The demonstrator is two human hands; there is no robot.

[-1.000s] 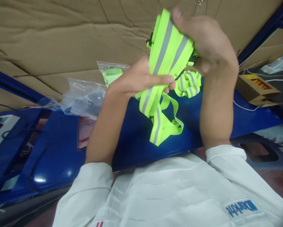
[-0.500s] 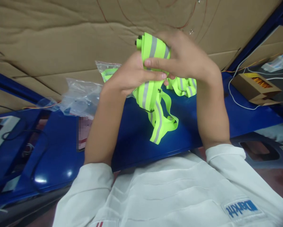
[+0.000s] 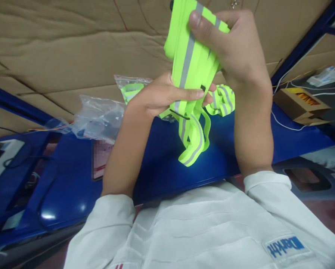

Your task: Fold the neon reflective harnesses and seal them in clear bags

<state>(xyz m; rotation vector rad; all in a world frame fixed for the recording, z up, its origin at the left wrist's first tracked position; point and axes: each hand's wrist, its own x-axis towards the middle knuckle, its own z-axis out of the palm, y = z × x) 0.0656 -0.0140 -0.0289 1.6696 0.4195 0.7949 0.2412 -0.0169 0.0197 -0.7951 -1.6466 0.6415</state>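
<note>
Both hands grip one folded neon-yellow reflective strap [image 3: 187, 61] with grey stripes and small black fittings. My left hand [image 3: 163, 95] is closed around its lower part, thumb laid across the front. Higher up, my right hand [image 3: 234, 45] pinches the upper folds, its thumb over a grey stripe. Loose loops dangle below my left hand, over the blue table [image 3: 223, 149]. Behind my right wrist lies another bundle of yellow reflective strap [image 3: 225, 100]. To the left of my left hand, a clear bag [image 3: 132, 87] has yellow strap inside.
Crumpled clear plastic bags [image 3: 97, 116] lie left of my forearm, beside a flat dark-edged item with a blurred face [image 3: 100, 157]. An open cardboard box [image 3: 303, 104] and white cables stand at the right. Brown cardboard [image 3: 58, 48] rises behind the table.
My right hand has moved up and away from my left, drawing the upper folds of the strap taller. My left hand stays around the lower part, and the hanging loops have shifted.
</note>
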